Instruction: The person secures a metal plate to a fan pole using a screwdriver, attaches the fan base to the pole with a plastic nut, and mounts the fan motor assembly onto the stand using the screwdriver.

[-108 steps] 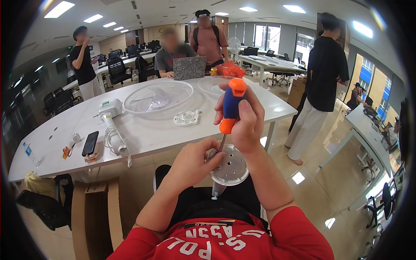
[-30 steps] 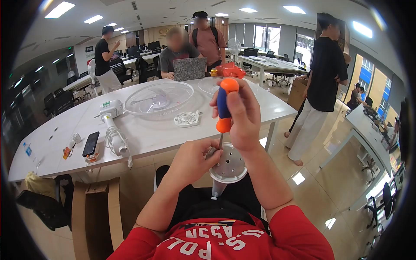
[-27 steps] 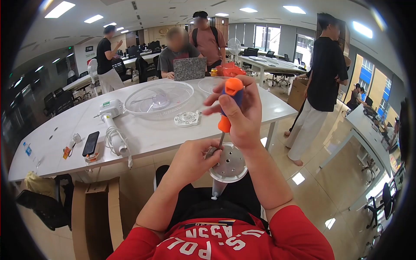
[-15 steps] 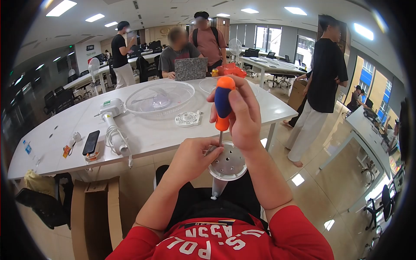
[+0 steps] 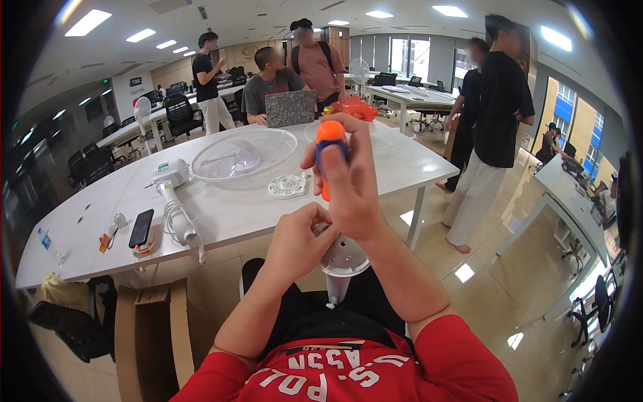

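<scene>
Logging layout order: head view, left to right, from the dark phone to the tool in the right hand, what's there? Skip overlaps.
Dark phone → white fan motor head → round fan grille → orange-and-blue tool handle in the right hand.

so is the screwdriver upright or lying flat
Roughly upright: the screwdriver, held in the right grip, has its orange butt end uppermost, blue below; its tip is hidden.

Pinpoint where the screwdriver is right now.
In the head view, the orange-and-blue screwdriver is just above centre, held in the right hand, higher in the picture than the left hand and white-rimmed disc.
</scene>
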The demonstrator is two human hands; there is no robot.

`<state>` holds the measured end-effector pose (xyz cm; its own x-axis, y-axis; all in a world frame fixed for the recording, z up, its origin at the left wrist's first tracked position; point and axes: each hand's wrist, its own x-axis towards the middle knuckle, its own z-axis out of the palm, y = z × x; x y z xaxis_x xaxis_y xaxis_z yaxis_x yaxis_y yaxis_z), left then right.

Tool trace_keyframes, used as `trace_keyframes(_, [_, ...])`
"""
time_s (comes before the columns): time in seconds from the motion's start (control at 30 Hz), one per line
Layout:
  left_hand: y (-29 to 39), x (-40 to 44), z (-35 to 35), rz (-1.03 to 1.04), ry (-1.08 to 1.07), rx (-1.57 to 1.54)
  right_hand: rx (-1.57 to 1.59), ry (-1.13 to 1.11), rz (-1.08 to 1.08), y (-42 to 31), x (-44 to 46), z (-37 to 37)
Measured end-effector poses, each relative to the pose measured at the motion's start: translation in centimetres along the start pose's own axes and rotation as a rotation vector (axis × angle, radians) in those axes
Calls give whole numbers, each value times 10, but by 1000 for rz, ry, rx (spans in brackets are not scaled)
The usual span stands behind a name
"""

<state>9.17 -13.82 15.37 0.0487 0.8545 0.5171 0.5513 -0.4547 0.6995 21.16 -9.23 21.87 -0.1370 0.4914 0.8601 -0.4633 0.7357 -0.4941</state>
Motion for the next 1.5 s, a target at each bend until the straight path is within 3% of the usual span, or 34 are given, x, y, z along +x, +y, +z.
trace_keyframes(0.07, [-2, 0, 2, -10, 26, -76, 72, -66, 144, -9, 5, -9])
trace_keyframes(0.17, [3, 1, -1, -63, -37, -11, 71, -65, 184, -14, 11, -8])
trace_keyframes(0.3, [7, 4, -5, -91, -116, -17, 68, -80, 18, 1, 16, -14])
trace_keyframes(0.37, [3, 7, -3, -70, -139, -5, 73, -161, 207, -13, 15, -17])
trace_keyframes(0.47, [5, 9, -1, -27, -94, -22, -63, -11, 35, 6, 11, -13])
trace_keyframes(0.5, [6, 9, -1, -29, -91, -21, -61, -13, 36, 1, 13, -15])
trace_keyframes(0.57, [9, 10, -3, -85, -62, -8, 245, -131, 185, -11, 18, -21])
trace_keyframes(0.7, [4, 12, -4, -117, -79, -27, 196, -35, 187, 1, 20, -16])
trace_keyframes(0.77, [-1, 12, -3, -87, -75, -24, 25, -11, -76, 23, 24, -17])
trace_keyframes(0.8, [2, 11, -4, -88, -74, -24, 25, -12, -75, 18, 24, -17])
trace_keyframes(0.87, [10, 9, -6, -131, -103, -3, 194, -61, 128, 5, 24, -16])
trace_keyframes(0.9, [9, 9, -6, -132, -102, -5, 194, -62, 129, 3, 24, -17])
trace_keyframes(0.97, [8, 8, -4, -65, -74, 8, -110, -59, 134, 2, 25, -18])
trace_keyframes(1.17, [0, 12, -3, -95, -60, -13, 112, -223, 109, 7, 30, -36])
trace_keyframes(1.4, [-3, 13, -2, -112, -65, -38, 99, -119, 9, 14, 31, -14])
trace_keyframes(1.47, [-1, 12, -4, -101, -49, 12, 114, -177, 214, 4, 28, -12])
trace_keyframes(1.5, [-1, 12, -4, -100, -49, 13, 114, -177, 213, 4, 26, -10])
